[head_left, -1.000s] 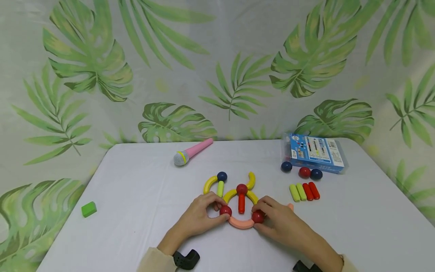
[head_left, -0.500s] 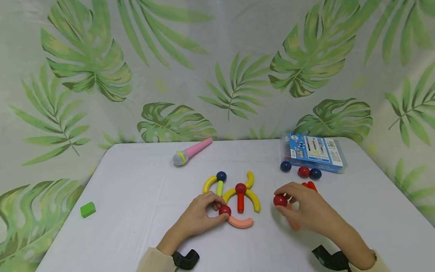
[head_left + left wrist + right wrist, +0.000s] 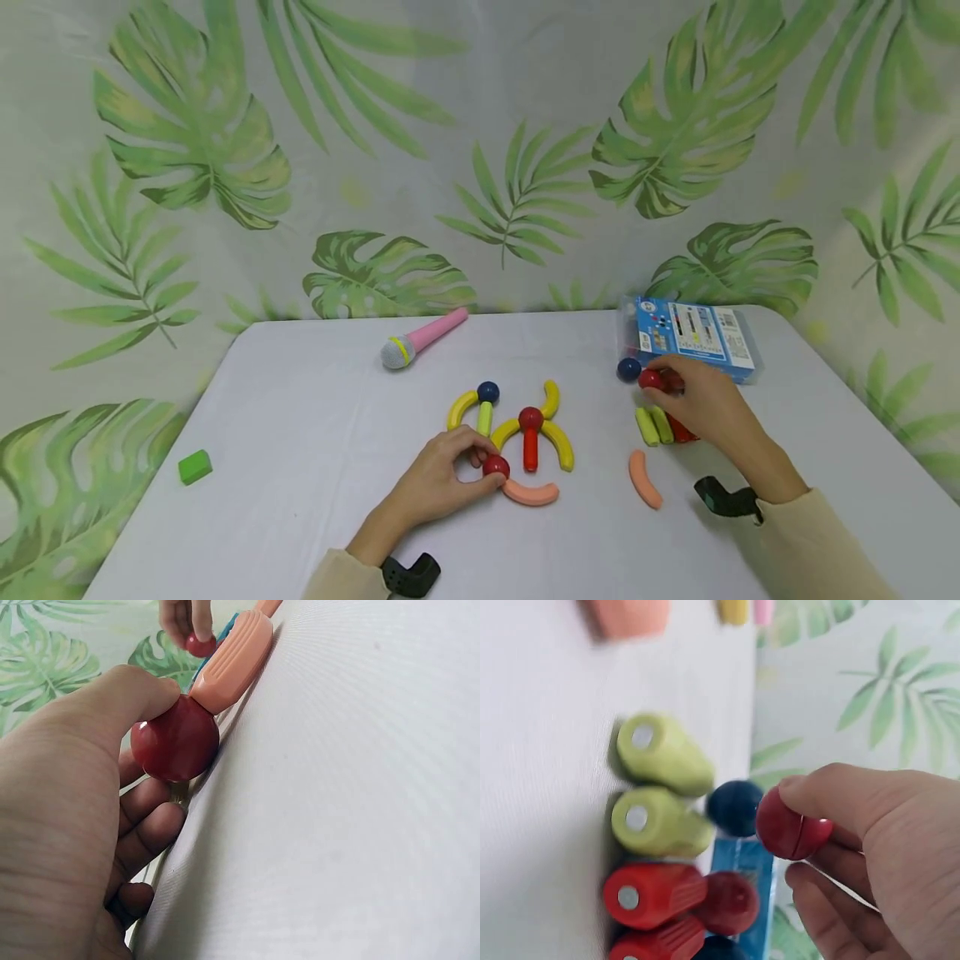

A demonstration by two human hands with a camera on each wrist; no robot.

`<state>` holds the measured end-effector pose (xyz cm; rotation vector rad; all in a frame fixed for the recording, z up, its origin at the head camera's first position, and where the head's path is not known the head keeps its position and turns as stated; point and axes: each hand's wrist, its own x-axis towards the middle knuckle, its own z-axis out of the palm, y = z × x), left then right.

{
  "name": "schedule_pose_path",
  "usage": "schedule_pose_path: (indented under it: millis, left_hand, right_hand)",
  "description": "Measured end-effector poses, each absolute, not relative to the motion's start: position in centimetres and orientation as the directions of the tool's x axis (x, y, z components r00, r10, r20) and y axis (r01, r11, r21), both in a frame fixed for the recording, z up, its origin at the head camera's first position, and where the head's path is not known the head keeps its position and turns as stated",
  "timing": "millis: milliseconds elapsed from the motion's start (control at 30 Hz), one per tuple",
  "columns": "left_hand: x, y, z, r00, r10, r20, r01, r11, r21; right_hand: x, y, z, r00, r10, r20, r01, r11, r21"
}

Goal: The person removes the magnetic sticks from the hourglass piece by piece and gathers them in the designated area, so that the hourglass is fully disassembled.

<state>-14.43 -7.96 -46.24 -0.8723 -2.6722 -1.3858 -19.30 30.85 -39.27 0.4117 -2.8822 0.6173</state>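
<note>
My left hand (image 3: pixel 448 473) pinches a red ball (image 3: pixel 176 739) between thumb and fingers. A salmon curved stick (image 3: pixel 531 493) meets that ball at its right side. Yellow curved sticks (image 3: pixel 558 443) spread from a second red ball (image 3: pixel 531 418), which has a straight red stick (image 3: pixel 531 452) below it. My right hand (image 3: pixel 705 402), farther back on the right, holds another red ball (image 3: pixel 784 825) by thumb and fingers. Behind it in the right wrist view are a dark blue ball (image 3: pixel 735 808) and a red ball (image 3: pixel 729 902). Beneath the hand lie lime sticks (image 3: pixel 660 754) and red sticks (image 3: pixel 652 894).
A blue box (image 3: pixel 693 329) stands at the back right. A loose salmon curved stick (image 3: pixel 645 479) lies right of centre. Toward the back rests a pink toy microphone (image 3: pixel 423 339); a green block (image 3: pixel 195 467) sits at the left. A blue ball (image 3: pixel 488 392) tops a lime stick.
My right hand has lifted its red ball off the salmon stick's right end and carried it right and back toward the box. The left hand keeps its place on its ball.
</note>
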Motion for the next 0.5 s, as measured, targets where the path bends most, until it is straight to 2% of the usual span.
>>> schedule_pose_path:
  millis: [267,500]
  left_hand:
    - [-14.5,-8.0,-46.3,-0.850,0.475,0.228,0.461,0.460,0.759]
    - [-14.4,-8.1,-46.2,-0.850,0.475,0.229,0.459,0.453,0.764]
  right_hand:
    - [-22.1,31.4,-40.0,-0.972,-0.221,0.075,-0.233,0.918,-0.322]
    - [-22.8,31.4,-40.4,-0.970,-0.232,0.070,-0.242,0.917,-0.317]
